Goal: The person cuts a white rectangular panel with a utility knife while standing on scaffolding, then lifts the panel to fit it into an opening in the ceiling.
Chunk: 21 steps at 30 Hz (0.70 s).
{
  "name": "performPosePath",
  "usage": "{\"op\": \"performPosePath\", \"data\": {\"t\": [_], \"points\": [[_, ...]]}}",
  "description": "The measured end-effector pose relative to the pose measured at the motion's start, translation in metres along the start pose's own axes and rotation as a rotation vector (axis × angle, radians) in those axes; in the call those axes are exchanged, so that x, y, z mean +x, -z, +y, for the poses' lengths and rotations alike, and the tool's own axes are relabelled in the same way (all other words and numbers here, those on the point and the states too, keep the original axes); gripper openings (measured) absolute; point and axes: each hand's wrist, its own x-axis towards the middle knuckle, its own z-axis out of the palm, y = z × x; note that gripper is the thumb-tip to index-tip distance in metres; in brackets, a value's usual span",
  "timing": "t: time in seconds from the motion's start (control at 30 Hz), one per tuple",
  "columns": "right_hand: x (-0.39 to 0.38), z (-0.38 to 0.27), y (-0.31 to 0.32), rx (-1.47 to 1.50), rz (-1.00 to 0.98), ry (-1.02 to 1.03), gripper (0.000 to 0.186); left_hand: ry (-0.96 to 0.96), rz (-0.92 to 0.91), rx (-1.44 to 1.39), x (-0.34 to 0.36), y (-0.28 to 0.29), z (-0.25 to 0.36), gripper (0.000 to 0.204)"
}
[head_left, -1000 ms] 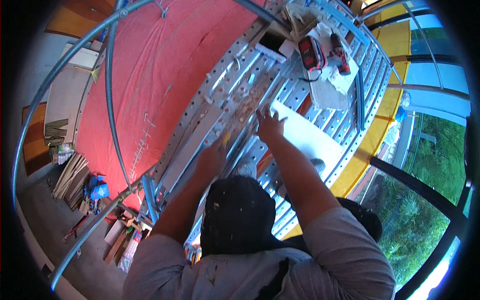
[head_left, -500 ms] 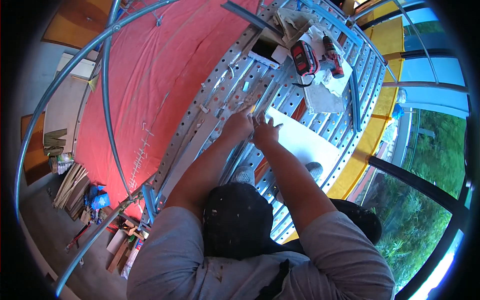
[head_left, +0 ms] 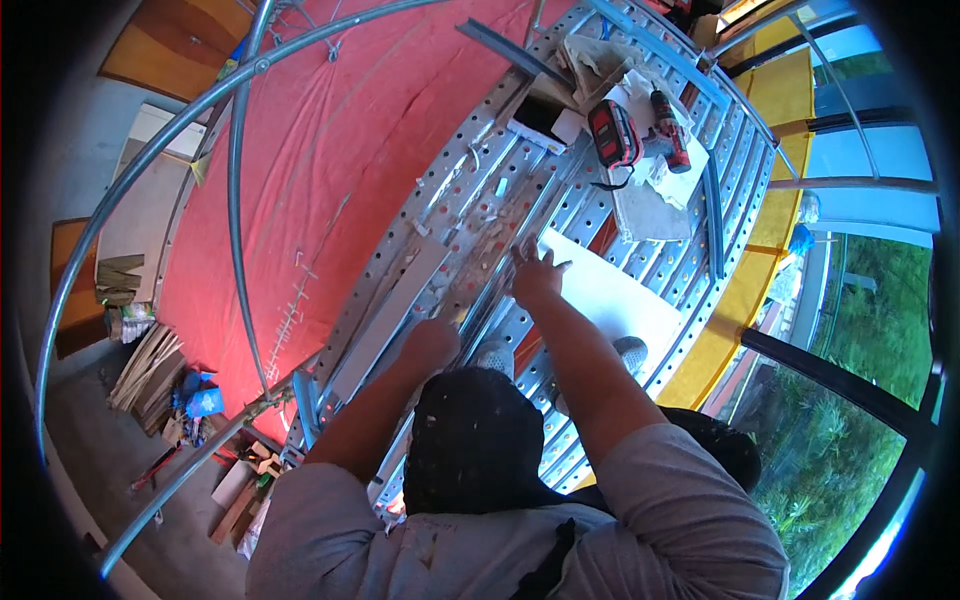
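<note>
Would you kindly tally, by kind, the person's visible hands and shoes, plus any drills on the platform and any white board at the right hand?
Hands (left hand, right hand): 2
Shoes: 2
Drill: 1
White board: 1
Total: 6

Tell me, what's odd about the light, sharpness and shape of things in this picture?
Head view: the fisheye lens bows the yellow band and leaves the corners black; head view: the white board is so brightly lit that little surface detail shows; head view: the left grip looks soft, its fingers hard to make out; head view: the foliage at right looks hazy.
</note>
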Motion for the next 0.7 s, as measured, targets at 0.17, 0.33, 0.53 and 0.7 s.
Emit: {"op": "performPosePath", "data": {"t": [0.17,0.33,0.53,0.7], "points": [[0.006,0.022,-0.011,-0.035,0.055,-0.047,0.097,0.019,0.183,-0.271,0.05,0.05,0.073,0.04],[0.005,0.01,-0.002,0.0,0.004,-0.039,0.094,-0.061,0.238,-0.23,0.132,0.039,0.084,0.041],[0.006,0.009,-0.004,0.003,0.034,-0.041,0.091,-0.122,0.234,-0.143,0.154,0.028,0.092,0.046],[0.009,0.017,-0.007,-0.03,0.018,-0.052,0.091,-0.051,0.119,-0.2,0.137,0.036,0.107,0.046]]}}
